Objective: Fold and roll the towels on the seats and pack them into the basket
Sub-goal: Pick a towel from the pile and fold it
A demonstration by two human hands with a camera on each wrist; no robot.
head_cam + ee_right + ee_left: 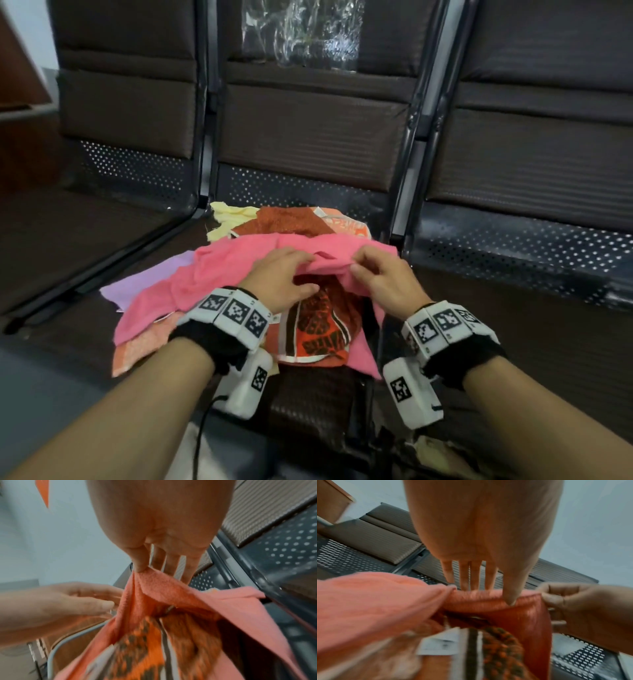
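Note:
A pink towel (239, 274) lies crumpled on top of a pile on the middle seat (308, 404). My left hand (305, 274) and right hand (359, 265) pinch its raised near edge side by side, a little apart. In the left wrist view the left hand (489, 593) has its thumb on the pink towel (368, 608), fingers behind the fold. In the right wrist view the right hand (154, 572) pinches the pink towel (171, 592) between thumb and fingers. An orange and brown patterned towel (318, 332) lies beneath. No basket shows.
Under the pile lie a purple cloth (144, 284), a yellow cloth (227, 219) and a rust-red cloth (284, 219). Dark padded seats stand left (68, 233) and right (513, 308), split by metal frame bars. A clear plastic bag (301, 31) hangs on the middle backrest.

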